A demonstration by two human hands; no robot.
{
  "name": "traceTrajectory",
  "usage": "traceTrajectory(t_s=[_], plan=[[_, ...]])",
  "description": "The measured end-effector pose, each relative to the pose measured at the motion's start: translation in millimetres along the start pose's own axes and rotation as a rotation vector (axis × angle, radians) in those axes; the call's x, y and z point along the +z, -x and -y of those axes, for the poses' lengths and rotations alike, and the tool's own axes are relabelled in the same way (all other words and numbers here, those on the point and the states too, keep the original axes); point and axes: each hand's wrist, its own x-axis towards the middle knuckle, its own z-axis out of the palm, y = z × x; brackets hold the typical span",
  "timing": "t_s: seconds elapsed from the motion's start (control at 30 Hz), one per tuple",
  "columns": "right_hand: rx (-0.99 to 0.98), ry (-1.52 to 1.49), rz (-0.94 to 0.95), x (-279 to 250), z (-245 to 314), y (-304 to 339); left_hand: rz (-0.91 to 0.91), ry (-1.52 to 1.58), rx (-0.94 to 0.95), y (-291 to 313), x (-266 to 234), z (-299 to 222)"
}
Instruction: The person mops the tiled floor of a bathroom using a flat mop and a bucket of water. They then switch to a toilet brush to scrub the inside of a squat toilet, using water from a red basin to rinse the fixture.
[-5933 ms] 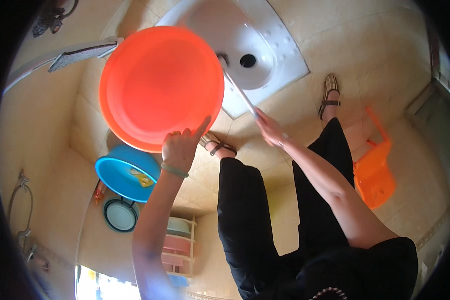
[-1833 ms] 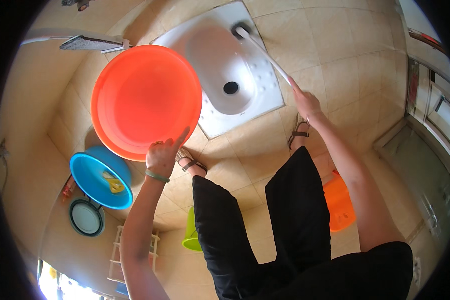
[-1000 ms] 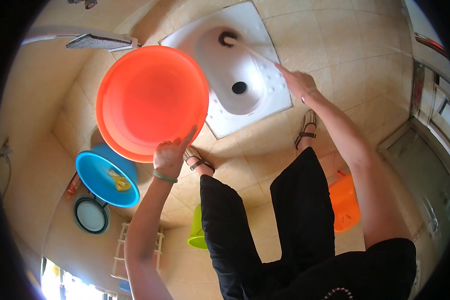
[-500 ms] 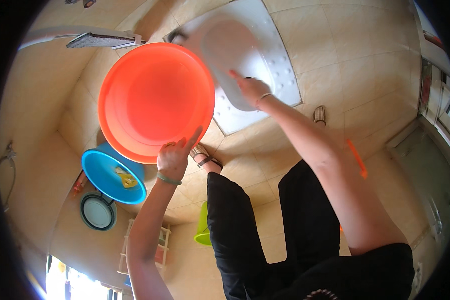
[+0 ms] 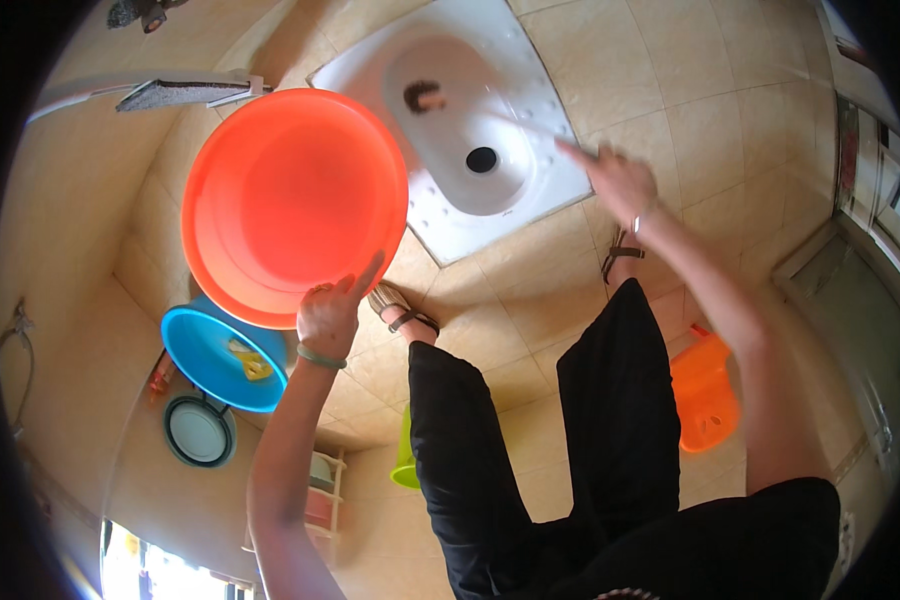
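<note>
My left hand [image 5: 328, 320] grips the near rim of a large orange-red basin [image 5: 295, 190], its thumb side lying along the edge. The basin's inside faces up toward me. My right hand [image 5: 622, 183], blurred by motion, is closed round the handle of a brush. The pale handle is smeared, and the dark brush head [image 5: 419, 97] is over the upper left of the bowl of a white squat toilet [image 5: 545, 105]. The toilet's round dark drain hole [image 5: 481, 160] shows in the bowl. Part of the toilet's left side is hidden behind the basin.
A blue tub [image 5: 195, 345] with something yellow in it stands at left, beside a round grey basin [image 5: 199, 432]. A green bucket [image 5: 405, 462] is partly behind my leg. An orange plastic piece [image 5: 708, 395] lies at right. A shelf rack [image 5: 335, 490] stands lower left.
My right hand has swung right, and the brush head has moved from the toilet's upper left corner into the bowl area. My left hand and the basin have shifted slightly left.
</note>
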Motion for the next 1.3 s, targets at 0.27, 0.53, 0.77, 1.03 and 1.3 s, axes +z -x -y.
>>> traceTrajectory(t_s=[0.27,0.53,0.77,1.03,1.3], plan=[[0.313,-0.325,0.347,43.9,-11.8,-75.7,-0.042,0.029,-0.007,-1.9,6.6,-1.3],[0.376,-0.617,0.46,115.7,43.8,57.6,-0.07,0.042,-0.031,2.3,9.8,3.5],[0.123,0.011,0.262,-56.2,-40.8,-72.1,-0.068,0.056,-0.04,-3.6,10.2,0.5],[0.371,-0.716,0.517,101.8,71.0,144.2,-0.005,0.072,0.011,0.0,4.1,1.7],[0.493,-0.745,0.252,73.6,60.3,214.8,0.03,0.043,0.008,3.3,4.7,2.4]])
